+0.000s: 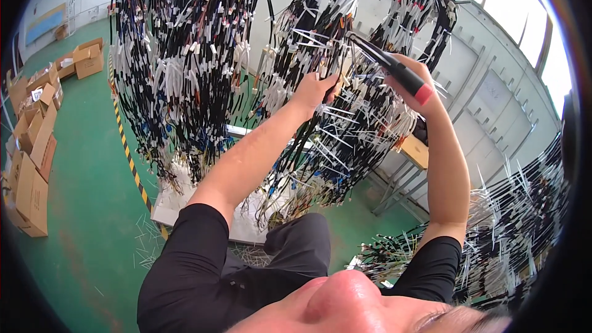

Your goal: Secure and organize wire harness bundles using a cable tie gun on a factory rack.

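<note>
Thick bundles of black wire harnesses (197,68) with white, red and orange connectors and white cable ties hang before me. My left hand (313,94) is closed around part of the middle hanging wire harness (308,31); its fingertips are partly hidden among the wires. In my right hand (407,80) is a cable tie gun (404,75), with a black body, a red rear end and a slim dark nose. Its nose points up and left, close to the wires above my left hand. Whether the nose touches a tie is too small to tell.
Open cardboard boxes (31,191) line the green floor (86,148) at left, beside yellow-black striped tape (126,154). A white base (250,219) stands below the harnesses. More harnesses (512,228) lie at lower right. Behind is a wooden-topped bench (414,150). Cut tie ends litter the floor.
</note>
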{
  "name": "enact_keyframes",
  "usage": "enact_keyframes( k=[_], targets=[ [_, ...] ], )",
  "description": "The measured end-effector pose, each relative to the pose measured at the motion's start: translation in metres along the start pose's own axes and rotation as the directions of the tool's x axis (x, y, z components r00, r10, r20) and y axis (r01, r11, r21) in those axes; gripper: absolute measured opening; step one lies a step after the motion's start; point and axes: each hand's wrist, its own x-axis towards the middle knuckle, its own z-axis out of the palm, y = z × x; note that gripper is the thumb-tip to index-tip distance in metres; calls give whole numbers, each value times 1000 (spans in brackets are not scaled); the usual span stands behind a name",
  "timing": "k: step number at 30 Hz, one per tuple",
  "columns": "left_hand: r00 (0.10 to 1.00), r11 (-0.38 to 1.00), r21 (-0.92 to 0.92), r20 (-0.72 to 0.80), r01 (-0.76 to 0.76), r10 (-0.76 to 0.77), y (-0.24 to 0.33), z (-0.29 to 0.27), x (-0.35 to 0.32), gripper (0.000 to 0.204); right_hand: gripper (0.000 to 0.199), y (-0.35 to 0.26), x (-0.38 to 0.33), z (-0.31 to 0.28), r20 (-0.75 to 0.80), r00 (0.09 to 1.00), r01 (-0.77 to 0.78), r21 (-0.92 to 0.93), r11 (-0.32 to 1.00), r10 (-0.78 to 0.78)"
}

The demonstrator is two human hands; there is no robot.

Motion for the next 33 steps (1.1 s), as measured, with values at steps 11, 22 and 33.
enact_keyframes(
  k=[11,22,33],
  targets=[
    [1000,1000,-18,11,26,-25,2,-11,1,19,39,30,27,-37,213,974,-23,-258,966,80],
    [989,996,85,146,-26,13,13,-6,-10,51,35,-46,-26,52,37,965,202,-729,654,-258],
    [998,998,-48,52,29,-26,10,-4,-12,28,40,-18,15,2,-15,1000,-26,-166,986,24]
  ],
)
